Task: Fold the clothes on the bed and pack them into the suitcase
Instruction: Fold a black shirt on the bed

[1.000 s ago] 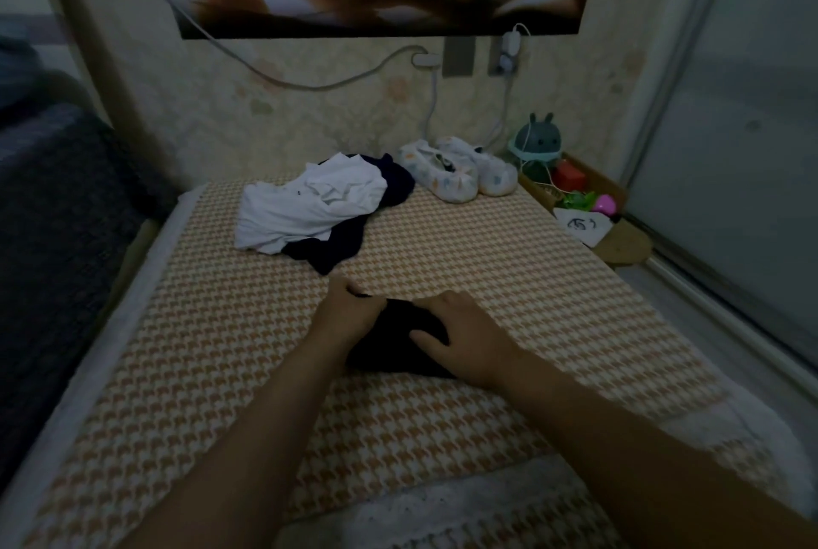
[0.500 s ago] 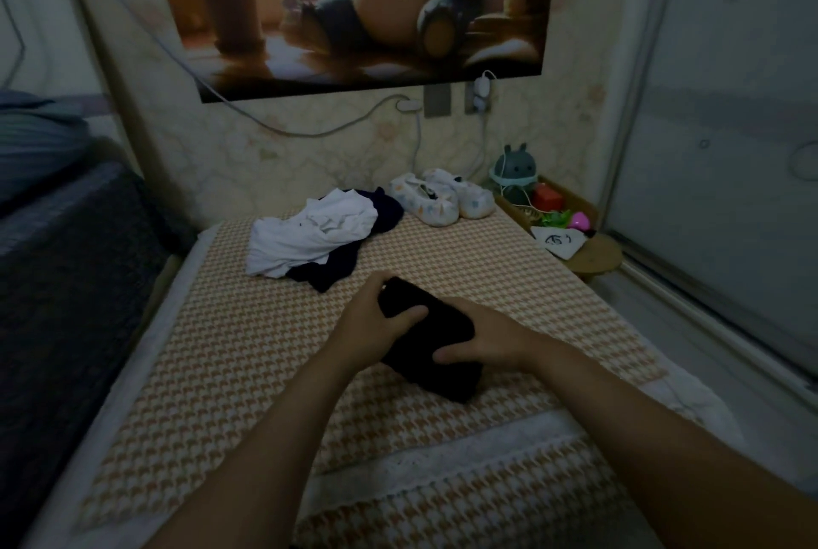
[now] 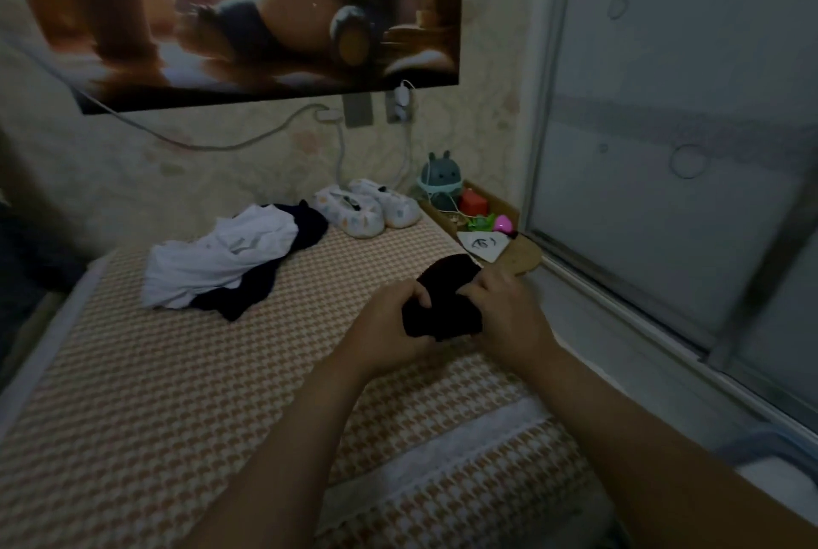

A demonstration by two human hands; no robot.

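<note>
Between your two hands, over bed's (image 3: 177,393) right side: folded black garment (image 3: 447,305), seemingly lifted clear of cover. Your left hand (image 3: 389,327) curls round its near-left edge; your right hand (image 3: 504,314) wraps right side. Judge it light, soft, floppy, prone to unfolding, so hold both folded edges and support underneath. Farther back: white garment (image 3: 221,256) heaped over dark garment (image 3: 248,292), both unfolded. Suitcase not in view. White card (image 3: 482,244) beyond bed corner bears dark scrawl, unreadable; no brand legible.
</note>
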